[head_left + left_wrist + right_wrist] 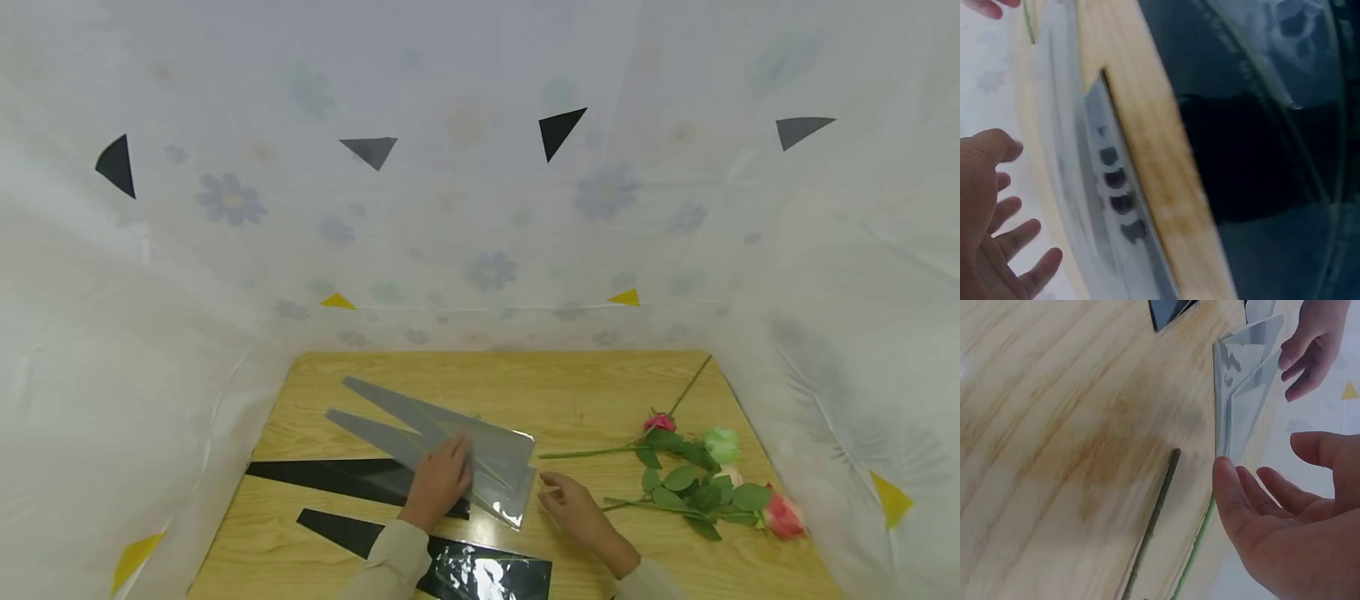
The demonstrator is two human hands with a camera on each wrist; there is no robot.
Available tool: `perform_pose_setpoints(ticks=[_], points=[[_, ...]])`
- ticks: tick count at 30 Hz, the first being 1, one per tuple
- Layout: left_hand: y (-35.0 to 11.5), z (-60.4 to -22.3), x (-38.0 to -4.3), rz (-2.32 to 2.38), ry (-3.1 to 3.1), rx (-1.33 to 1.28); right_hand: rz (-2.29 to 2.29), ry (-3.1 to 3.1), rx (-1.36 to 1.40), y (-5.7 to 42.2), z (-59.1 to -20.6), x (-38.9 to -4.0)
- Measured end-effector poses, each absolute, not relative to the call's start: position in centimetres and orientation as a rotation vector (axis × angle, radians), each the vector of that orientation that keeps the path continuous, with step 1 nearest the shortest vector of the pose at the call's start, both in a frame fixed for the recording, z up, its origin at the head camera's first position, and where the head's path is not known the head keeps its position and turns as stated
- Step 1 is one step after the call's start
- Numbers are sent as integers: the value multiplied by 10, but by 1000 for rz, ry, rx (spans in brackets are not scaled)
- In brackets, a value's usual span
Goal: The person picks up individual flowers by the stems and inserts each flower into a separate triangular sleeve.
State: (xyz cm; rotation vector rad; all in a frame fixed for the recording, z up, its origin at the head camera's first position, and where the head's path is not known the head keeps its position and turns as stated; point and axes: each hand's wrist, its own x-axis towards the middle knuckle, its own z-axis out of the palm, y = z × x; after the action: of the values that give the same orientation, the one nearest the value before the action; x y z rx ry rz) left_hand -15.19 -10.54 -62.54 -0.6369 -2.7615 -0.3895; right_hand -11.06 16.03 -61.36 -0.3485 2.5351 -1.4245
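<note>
My left hand [441, 477] hovers over two overlapping grey translucent tapered flower sleeves [504, 440] on the wooden table. In the left wrist view the fingers [1022, 240] are spread, with nothing between them. Just right of the sleeves' wide ends, my right hand [576, 510] has loosely bent fingers and holds nothing. The right wrist view has this hand [1297, 525] above the sleeves' edge [1222, 394], beside two flower stems [1155, 519]. A black tapered sleeve [322, 475] lies partly under the grey ones, and a shiny black one [517, 575] lies nearer.
On the right lie several artificial roses: a dark pink one [660, 423], a pale green one [722, 446] and a pink-red one [785, 514], with leafy stems. White patterned sheeting [480, 208] surrounds the table [585, 392] at the back and sides.
</note>
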Motion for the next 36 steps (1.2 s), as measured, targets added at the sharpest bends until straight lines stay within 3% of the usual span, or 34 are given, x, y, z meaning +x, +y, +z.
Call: perform_pose_setpoints(ticks=[8, 17, 36], points=[[-98, -646, -152, -321, -2833, -816, -1593, 2469, -146, 149, -621, -115], [-93, -651, -149, -245, -2862, -751, -1938, 1950, 116, 132, -625, -122], [-88, -652, -152, -270, -2906, -700, -2048, 1832, 149, 121, -630, -130]])
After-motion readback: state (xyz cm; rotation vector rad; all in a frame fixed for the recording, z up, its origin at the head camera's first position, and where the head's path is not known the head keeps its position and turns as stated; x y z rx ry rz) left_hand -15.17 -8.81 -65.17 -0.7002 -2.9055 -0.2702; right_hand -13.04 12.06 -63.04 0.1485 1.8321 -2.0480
